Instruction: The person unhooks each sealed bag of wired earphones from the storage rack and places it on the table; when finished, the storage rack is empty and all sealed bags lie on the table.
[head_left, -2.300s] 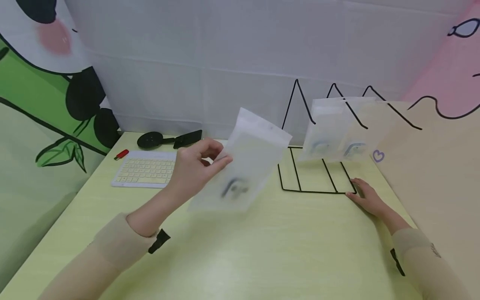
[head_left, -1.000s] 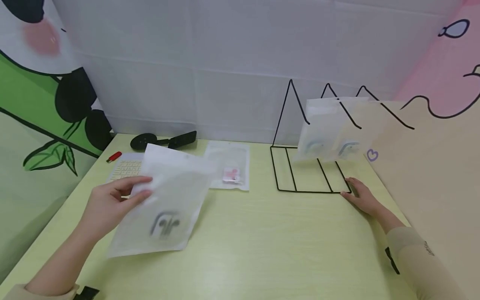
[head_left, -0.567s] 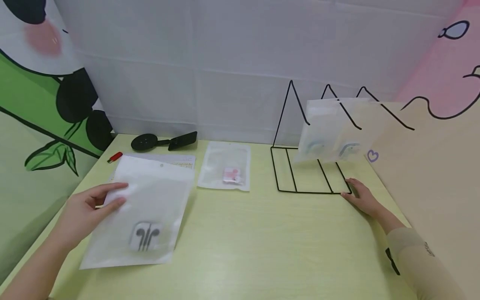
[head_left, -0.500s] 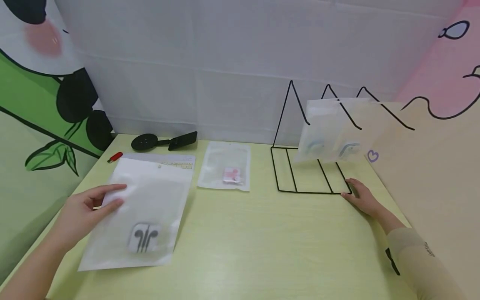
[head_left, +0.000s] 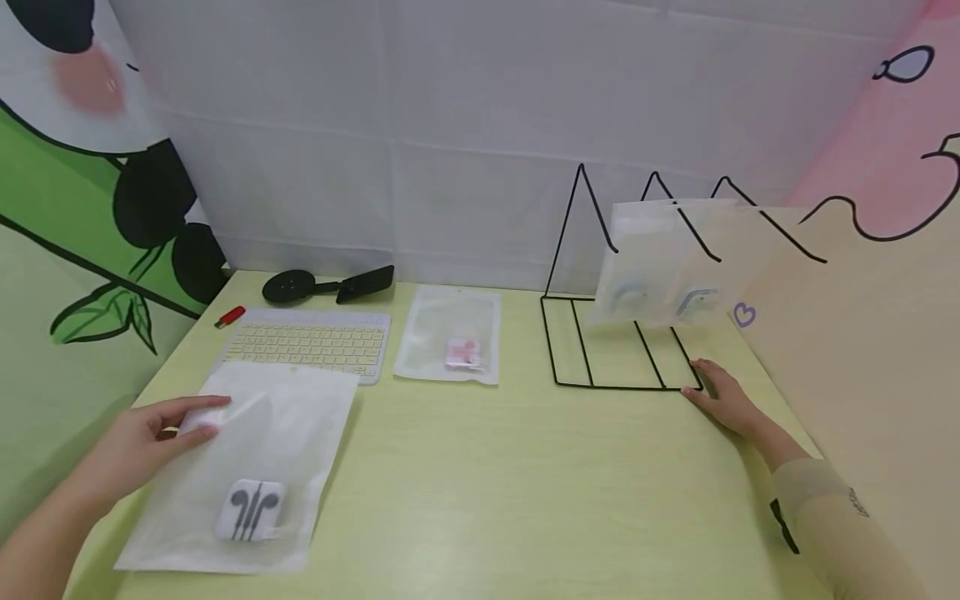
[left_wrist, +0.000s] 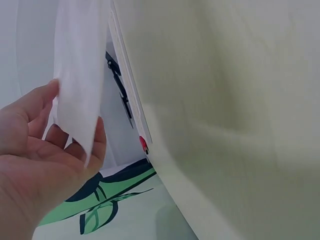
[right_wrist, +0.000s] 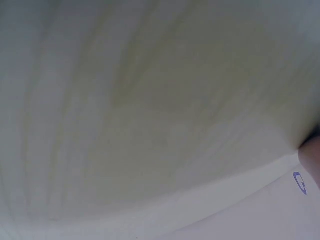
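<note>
In the head view, we see the left hand [head_left: 138,442] pinching the left edge of a white translucent zip pouch [head_left: 281,429] between thumb and fingers; the left wrist view shows the thumb on one face and fingertips on the other. The pouch extends to the right of this hand, with boxed earphones [head_left: 251,510] showing through its lower part; we cannot tell whether its lower edge touches the table [head_left: 480,492]. Its upper edge overlaps the near side of the white keyboard [head_left: 311,340]. The right hand [head_left: 726,400] lies at the near right corner of the black wire rack [head_left: 626,387], thumb and fingers spread about that corner; upright pouches [head_left: 637,258] stand in the rack. Compared with the frame half a second earlier, we note that the left hand and its pouch have shifted leftward and toward the person, uncovering most of the keyboard, whereas the right hand keeps its place. A smaller pouch [head_left: 425,333] with a pink-marked item lies beside the keyboard.
</note>
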